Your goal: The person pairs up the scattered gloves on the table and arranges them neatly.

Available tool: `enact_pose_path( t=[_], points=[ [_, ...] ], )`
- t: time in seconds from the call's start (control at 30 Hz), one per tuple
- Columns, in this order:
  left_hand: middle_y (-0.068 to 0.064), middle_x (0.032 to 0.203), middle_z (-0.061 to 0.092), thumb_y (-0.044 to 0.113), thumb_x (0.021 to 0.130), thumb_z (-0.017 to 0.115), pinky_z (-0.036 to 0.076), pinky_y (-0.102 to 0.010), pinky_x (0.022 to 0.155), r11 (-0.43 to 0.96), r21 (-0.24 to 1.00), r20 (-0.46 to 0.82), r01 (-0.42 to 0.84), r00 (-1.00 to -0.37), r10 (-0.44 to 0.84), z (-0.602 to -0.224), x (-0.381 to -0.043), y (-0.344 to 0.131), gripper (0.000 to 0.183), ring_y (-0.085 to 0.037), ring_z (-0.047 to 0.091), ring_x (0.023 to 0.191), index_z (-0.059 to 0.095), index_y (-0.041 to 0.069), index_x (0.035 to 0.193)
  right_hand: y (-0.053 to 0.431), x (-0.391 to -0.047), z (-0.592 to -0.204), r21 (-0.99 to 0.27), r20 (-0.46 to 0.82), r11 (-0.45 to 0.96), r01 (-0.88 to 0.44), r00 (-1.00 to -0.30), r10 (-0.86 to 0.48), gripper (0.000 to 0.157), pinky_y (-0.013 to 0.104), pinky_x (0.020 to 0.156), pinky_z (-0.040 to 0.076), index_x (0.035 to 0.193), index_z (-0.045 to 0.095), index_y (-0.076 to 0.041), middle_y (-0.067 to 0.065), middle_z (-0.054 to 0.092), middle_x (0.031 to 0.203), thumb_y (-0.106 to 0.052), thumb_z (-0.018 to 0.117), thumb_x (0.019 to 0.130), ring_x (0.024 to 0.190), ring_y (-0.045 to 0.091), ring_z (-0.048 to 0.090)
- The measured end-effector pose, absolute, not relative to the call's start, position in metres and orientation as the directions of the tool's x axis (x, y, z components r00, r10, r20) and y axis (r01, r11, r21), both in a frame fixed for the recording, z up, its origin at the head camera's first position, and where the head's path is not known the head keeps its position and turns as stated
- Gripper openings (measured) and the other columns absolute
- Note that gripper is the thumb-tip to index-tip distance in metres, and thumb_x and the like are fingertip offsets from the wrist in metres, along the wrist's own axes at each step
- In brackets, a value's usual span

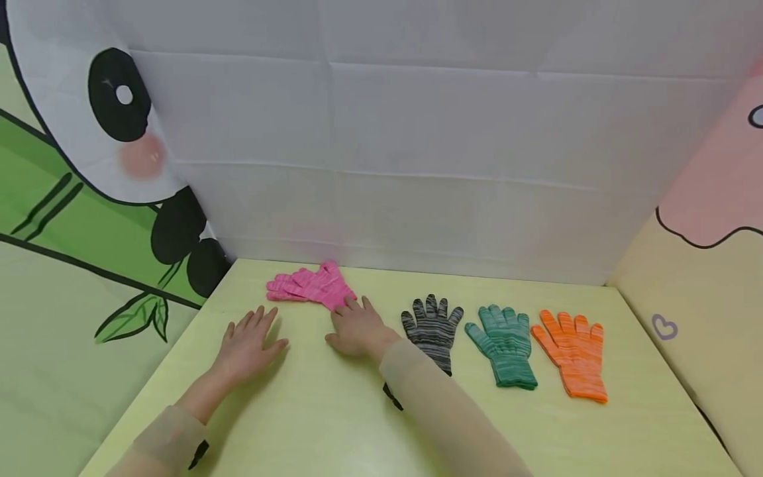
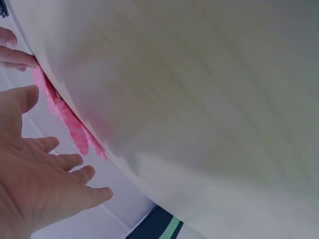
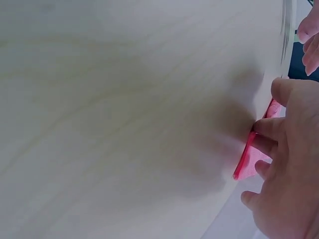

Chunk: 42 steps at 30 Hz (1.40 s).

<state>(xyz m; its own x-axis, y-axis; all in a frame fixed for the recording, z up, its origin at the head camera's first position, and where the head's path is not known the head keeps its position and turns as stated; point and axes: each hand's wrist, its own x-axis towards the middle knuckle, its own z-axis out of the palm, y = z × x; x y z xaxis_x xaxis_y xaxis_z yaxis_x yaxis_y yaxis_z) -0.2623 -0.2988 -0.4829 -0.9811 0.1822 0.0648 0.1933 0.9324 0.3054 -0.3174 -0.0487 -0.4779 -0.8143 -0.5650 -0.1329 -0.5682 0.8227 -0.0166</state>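
A pink knitted glove (image 1: 312, 283) lies at the far left of the table, its fingers pointing left and its cuff toward the right. My right hand (image 1: 357, 329) reaches to the cuff end and touches it with extended fingertips; the right wrist view shows those fingers on the pink cuff (image 3: 244, 169). My left hand (image 1: 246, 348) hovers over the table, nearer me than the glove, with spread fingers and nothing in it. A black-and-grey glove (image 1: 434, 328) lies right of my right hand, its lower part partly behind my sleeve.
A green glove (image 1: 507, 348) and an orange glove (image 1: 577, 358) lie flat farther right, fingers pointing away from me. A white fabric wall (image 1: 429, 218) rises behind the pale yellow table (image 1: 322, 424). Printed panels stand at both sides.
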Motion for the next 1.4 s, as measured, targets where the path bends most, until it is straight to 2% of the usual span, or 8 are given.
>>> enact_pose_path(
  t=[0.37, 0.5, 0.63, 0.73, 0.93, 1.13, 1.23, 1.4],
  points=[
    [-0.037, 0.159, 0.022, 0.04, 0.1, 0.063, 0.007, -0.077, 0.112, 0.935, 0.303, 0.064, 0.186, -0.983, 0.174, -0.483, -0.262, -0.307, 0.078, -0.057, 0.017, 0.145, 0.031, -0.002, 0.158, -0.036, -0.297, -0.474, 0.036, -0.151, 0.76, -0.649, -0.755, -0.638, 0.057, 0.056, 0.123, 0.011, 0.155, 0.048, -0.021, -0.002, 0.04, 0.16, -0.051, 0.038, 0.108, 0.154, 0.025, 0.02],
    [-0.037, 0.159, 0.023, 0.041, 0.1, 0.063, 0.008, -0.077, 0.112, 0.934, 0.306, 0.067, 0.187, -0.982, 0.175, -0.482, -0.259, -0.306, 0.078, -0.057, 0.018, 0.146, 0.032, 0.0, 0.158, -0.03, -0.298, -0.465, -0.036, -0.091, 0.769, -0.639, -0.764, -0.639, 0.042, 0.054, 0.123, 0.013, 0.143, 0.062, -0.028, -0.006, 0.053, 0.15, -0.043, 0.042, 0.109, 0.149, 0.025, 0.033],
    [-0.037, 0.159, 0.023, 0.041, 0.1, 0.063, 0.008, -0.077, 0.112, 0.933, 0.303, 0.073, 0.193, -0.981, 0.179, -0.481, -0.259, -0.305, 0.077, -0.057, 0.018, 0.145, 0.032, -0.001, 0.158, -0.024, -0.31, -0.458, -0.167, 0.068, 0.838, -0.519, -0.854, -0.515, 0.031, 0.048, 0.116, 0.034, 0.13, 0.072, -0.025, -0.006, 0.069, 0.129, -0.03, 0.051, 0.107, 0.127, 0.024, 0.057],
    [-0.036, 0.159, 0.024, 0.04, 0.1, 0.064, 0.008, -0.077, 0.112, 0.932, 0.301, 0.084, 0.201, -0.979, 0.184, -0.481, -0.258, -0.303, 0.077, -0.057, 0.019, 0.145, 0.033, -0.001, 0.158, -0.022, -0.321, -0.457, -0.255, 0.106, 0.887, -0.385, -0.923, -0.37, 0.03, 0.045, 0.106, 0.043, 0.129, 0.073, -0.02, -0.002, 0.072, 0.123, -0.027, 0.055, 0.105, 0.116, 0.026, 0.06],
    [-0.036, 0.159, 0.024, 0.04, 0.1, 0.064, 0.008, -0.076, 0.113, 0.929, 0.31, 0.081, 0.204, -0.979, 0.188, -0.481, -0.258, -0.299, 0.078, -0.056, 0.018, 0.146, 0.032, -0.001, 0.158, -0.018, -0.337, -0.462, -0.389, -0.016, 0.901, -0.19, -0.977, -0.213, 0.036, 0.047, 0.105, 0.04, 0.135, 0.067, -0.015, 0.002, 0.068, 0.131, -0.03, 0.055, 0.104, 0.121, 0.032, 0.054],
    [-0.034, 0.16, 0.024, 0.039, 0.1, 0.065, 0.007, -0.075, 0.114, 0.931, 0.307, 0.083, 0.198, -0.98, 0.181, -0.48, -0.258, -0.296, 0.078, -0.054, 0.017, 0.147, 0.031, 0.001, 0.159, -0.02, -0.344, -0.464, -0.48, -0.083, 0.872, -0.093, -0.985, -0.151, 0.039, 0.05, 0.105, 0.038, 0.134, 0.067, -0.012, 0.003, 0.067, 0.131, -0.031, 0.06, 0.101, 0.12, 0.033, 0.054],
    [-0.034, 0.16, 0.024, 0.039, 0.099, 0.065, 0.007, -0.075, 0.114, 0.928, 0.313, 0.092, 0.202, -0.979, 0.183, -0.48, -0.257, -0.295, 0.077, -0.054, 0.018, 0.147, 0.032, 0.002, 0.159, -0.022, -0.344, -0.462, -0.509, -0.105, 0.858, -0.066, -0.985, -0.137, 0.035, 0.052, 0.105, 0.037, 0.127, 0.071, -0.013, 0.001, 0.07, 0.123, -0.032, 0.064, 0.099, 0.116, 0.032, 0.056],
    [-0.034, 0.159, 0.026, 0.038, 0.099, 0.066, 0.009, -0.075, 0.114, 0.926, 0.309, 0.109, 0.215, -0.976, 0.19, -0.478, -0.256, -0.295, 0.077, -0.054, 0.02, 0.147, 0.033, 0.003, 0.159, -0.024, -0.342, -0.455, -0.594, -0.152, 0.804, -0.033, -0.977, -0.152, 0.023, 0.054, 0.108, 0.034, 0.11, 0.076, -0.015, -0.005, 0.069, 0.098, -0.031, 0.071, 0.095, 0.097, 0.023, 0.059]
  ],
)
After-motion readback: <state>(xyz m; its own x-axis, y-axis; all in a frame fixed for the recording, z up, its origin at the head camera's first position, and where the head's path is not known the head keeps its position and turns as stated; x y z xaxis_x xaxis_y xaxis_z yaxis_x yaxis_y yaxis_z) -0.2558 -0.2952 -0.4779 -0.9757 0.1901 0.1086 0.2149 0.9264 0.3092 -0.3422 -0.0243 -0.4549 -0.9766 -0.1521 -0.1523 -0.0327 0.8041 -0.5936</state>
